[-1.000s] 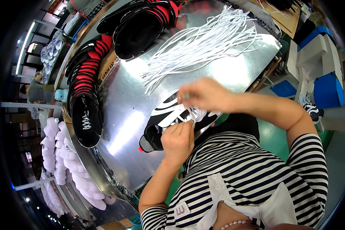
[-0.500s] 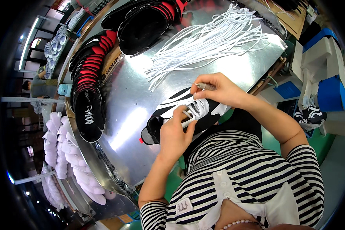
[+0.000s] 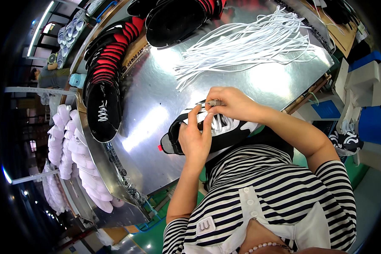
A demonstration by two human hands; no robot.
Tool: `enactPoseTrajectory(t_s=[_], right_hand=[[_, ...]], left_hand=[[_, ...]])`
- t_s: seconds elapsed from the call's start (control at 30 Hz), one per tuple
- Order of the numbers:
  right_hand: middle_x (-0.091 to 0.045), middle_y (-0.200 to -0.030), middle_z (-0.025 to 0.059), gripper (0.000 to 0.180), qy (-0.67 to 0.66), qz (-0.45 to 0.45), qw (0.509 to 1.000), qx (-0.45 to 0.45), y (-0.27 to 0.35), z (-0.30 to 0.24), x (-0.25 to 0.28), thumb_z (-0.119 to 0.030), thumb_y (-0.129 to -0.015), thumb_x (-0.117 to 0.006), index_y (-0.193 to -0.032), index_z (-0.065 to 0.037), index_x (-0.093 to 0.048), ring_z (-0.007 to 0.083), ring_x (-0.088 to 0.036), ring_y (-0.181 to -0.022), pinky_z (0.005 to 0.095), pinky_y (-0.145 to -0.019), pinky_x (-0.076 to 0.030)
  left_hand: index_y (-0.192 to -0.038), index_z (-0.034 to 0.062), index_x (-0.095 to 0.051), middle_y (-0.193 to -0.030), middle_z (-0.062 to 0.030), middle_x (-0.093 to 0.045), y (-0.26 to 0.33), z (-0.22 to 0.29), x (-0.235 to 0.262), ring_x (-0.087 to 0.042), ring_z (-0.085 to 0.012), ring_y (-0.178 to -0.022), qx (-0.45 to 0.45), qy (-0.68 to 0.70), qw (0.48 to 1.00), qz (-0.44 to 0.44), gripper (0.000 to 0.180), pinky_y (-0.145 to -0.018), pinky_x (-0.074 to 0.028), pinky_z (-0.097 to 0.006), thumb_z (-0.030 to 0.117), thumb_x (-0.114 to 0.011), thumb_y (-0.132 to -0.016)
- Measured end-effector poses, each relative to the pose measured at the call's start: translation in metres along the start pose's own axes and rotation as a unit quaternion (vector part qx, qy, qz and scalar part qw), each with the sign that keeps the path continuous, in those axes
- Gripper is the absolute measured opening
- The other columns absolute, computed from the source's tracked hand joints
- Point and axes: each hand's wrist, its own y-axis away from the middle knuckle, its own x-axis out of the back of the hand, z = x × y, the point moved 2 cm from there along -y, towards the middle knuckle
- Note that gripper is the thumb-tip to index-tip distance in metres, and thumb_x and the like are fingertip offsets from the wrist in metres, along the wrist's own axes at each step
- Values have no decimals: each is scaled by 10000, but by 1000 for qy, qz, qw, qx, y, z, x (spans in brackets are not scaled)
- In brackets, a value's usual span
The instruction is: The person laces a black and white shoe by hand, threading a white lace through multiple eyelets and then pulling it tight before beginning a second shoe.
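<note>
A black and white shoe (image 3: pixel 226 142) lies on its side-to-side length along the table's near edge, heel to the left with a small red tab. White lace (image 3: pixel 222 125) crosses its front. My left hand (image 3: pixel 194 139) grips the shoe near its opening, forefinger and thumb at the eyelets. In my right hand (image 3: pixel 233 103) is a small tool with a short grey handle (image 3: pixel 216 103) and a thin metal tip. That tip points left, close to my left forefinger. The fingers hide whether it passes through an eyelet.
A loose bundle of white laces (image 3: pixel 245 44) is spread across the metal table (image 3: pixel 146 169). Stacked black and red shoe uppers (image 3: pixel 103 106) curve along its left edge. Pale shoe-shaped pieces (image 3: pixel 86 169) hang in piles beyond. Machinery with blue parts (image 3: pixel 371 125) stands at right.
My right hand has moved left with the tool, bringing its tip beside my left fingers. My left forefinger has shifted up along the eyelets. The whole view has shifted slightly.
</note>
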Motion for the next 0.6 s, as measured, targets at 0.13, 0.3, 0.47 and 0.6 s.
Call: enactPoseTrajectory(t_s=[0.13,0.3,0.47,0.6], right_hand=[[-626,-988,92,172,-17,0,1000,2,5,3,4,-113,-871,-679,-1013,-29,-633,210,-631,-905,324,-744,-503],[-678,-915,151,237,13,31,998,-53,33,-18,18,-206,-922,-619,-1077,-42,-548,325,-660,-802,402,-704,-499],[-681,-776,101,151,97,14,995,-17,38,-17,15,-202,-933,-601,-991,-65,-575,284,-659,-710,392,-613,-483],[-678,-758,84,129,145,-14,989,-23,34,-21,18,-193,-911,-626,-952,-74,-597,273,-653,-681,387,-595,-472]], left_hand=[[-1111,80,-681,-801,-132,-692,-1,-2,-6,-605,-310,-735,-19,71,995,61,374,-709,-453,-393,331,-742,-840],[-1146,44,-665,-926,-136,-710,2,2,-2,-619,-249,-811,24,98,994,32,393,-802,-468,-355,213,-775,-809],[-1161,79,-668,-883,-131,-687,3,-6,-7,-540,-280,-771,25,146,988,42,404,-745,-433,-380,246,-771,-808],[-1159,61,-664,-885,-142,-687,4,-4,-7,-546,-284,-782,21,133,990,34,398,-757,-432,-377,236,-766,-816]])
